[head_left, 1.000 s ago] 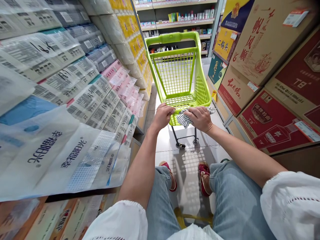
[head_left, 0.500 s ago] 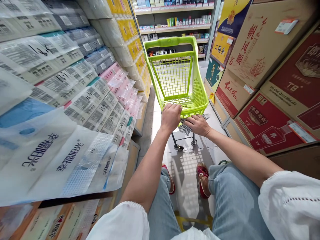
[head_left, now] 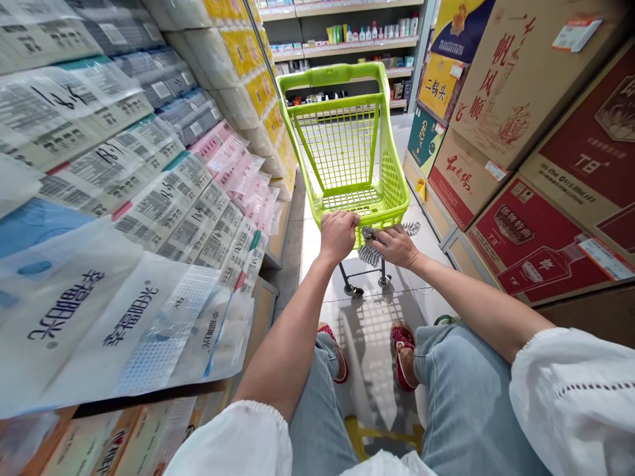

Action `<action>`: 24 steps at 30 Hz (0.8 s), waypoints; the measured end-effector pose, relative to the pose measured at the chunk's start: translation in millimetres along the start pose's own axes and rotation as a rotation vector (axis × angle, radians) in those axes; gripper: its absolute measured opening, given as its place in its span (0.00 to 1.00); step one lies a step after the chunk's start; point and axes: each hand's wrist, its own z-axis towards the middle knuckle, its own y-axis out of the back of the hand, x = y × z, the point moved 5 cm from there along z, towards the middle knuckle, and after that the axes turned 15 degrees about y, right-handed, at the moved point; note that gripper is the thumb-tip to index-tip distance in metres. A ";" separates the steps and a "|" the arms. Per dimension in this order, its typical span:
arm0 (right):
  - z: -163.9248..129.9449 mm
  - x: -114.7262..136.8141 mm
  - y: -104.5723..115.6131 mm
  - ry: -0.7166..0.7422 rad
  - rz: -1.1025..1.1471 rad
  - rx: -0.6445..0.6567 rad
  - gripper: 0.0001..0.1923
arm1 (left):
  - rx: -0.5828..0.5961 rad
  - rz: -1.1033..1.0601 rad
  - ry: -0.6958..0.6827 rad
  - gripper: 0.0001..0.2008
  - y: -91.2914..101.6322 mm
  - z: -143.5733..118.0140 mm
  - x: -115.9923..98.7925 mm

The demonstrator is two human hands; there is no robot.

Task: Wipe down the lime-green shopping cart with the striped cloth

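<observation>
A lime-green shopping cart [head_left: 347, 196] with a lattice basket stands in front of me on dark wheels. My left hand [head_left: 339, 235] is closed at the basket's near edge, its fingers curled over the rim. Just to the right, my right hand [head_left: 397, 247] is closed around a black-and-white striped strip of cloth or cord [head_left: 371, 255] at the same edge. Ends of the strip stick out on both sides of the hand. How it is fastened to the basket is hidden by my fingers. The basket holds nothing that I can see.
Plastic-wrapped tissue packs [head_left: 139, 311] are stacked along the left, reaching close to my left arm. Liquor cartons [head_left: 536, 238] line the right side. Shelves of bottles [head_left: 367, 39] cross the far end. A yellow frame piece [head_left: 387, 433] shows below, between my legs.
The cart's upper part appears slightly farther left and higher in view. More of the striped strip shows between my hands. Both hands stay at the basket's near edge.
</observation>
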 end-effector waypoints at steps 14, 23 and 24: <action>25.8 -27.8 54.8 -0.102 -0.090 -0.141 0.13 | -0.009 -0.004 -0.006 0.10 3.5 -0.1 7.7; 7.5 0.7 5.5 -0.017 -0.013 -0.009 0.13 | -0.021 -0.005 -0.014 0.13 4.4 -0.4 8.8; 3.1 5.1 -1.9 0.011 -0.011 0.021 0.13 | -0.018 -0.003 -0.010 0.13 4.4 -0.2 9.2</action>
